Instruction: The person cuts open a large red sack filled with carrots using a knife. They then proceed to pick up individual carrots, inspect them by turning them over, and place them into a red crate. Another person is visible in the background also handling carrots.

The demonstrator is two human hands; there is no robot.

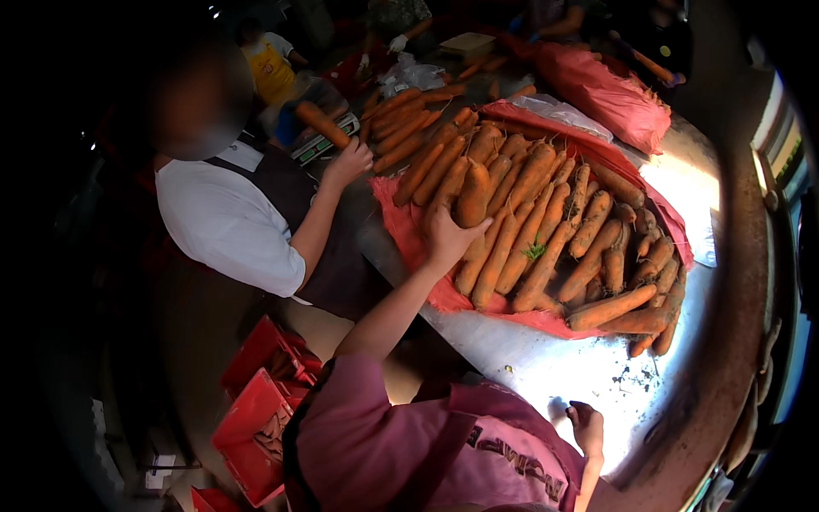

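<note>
A thick orange carrot point(472, 195) is gripped by its lower end in my left hand point(448, 238), at the near left side of a carrot pile. Many long carrots, several with soil on them, lie in the pile point(544, 224) on an opened red mesh sack point(425, 256). One carrot point(611, 307) lies crosswise at the pile's near right edge. My right hand point(585, 425) is close to my body, over the brightly lit near part of the metal table point(512, 345). Its fingers look bent and dark at the tips; whether they hold anything is unclear.
Left of me, a co-worker's hand point(349, 163) holds a carrot point(323, 125) near a scale point(320, 144). A filled red sack point(601, 89) lies at the far right. Red crates point(246, 432) stand low at my left. Soil crumbs point(630, 384) dot the table. Other people stand beyond.
</note>
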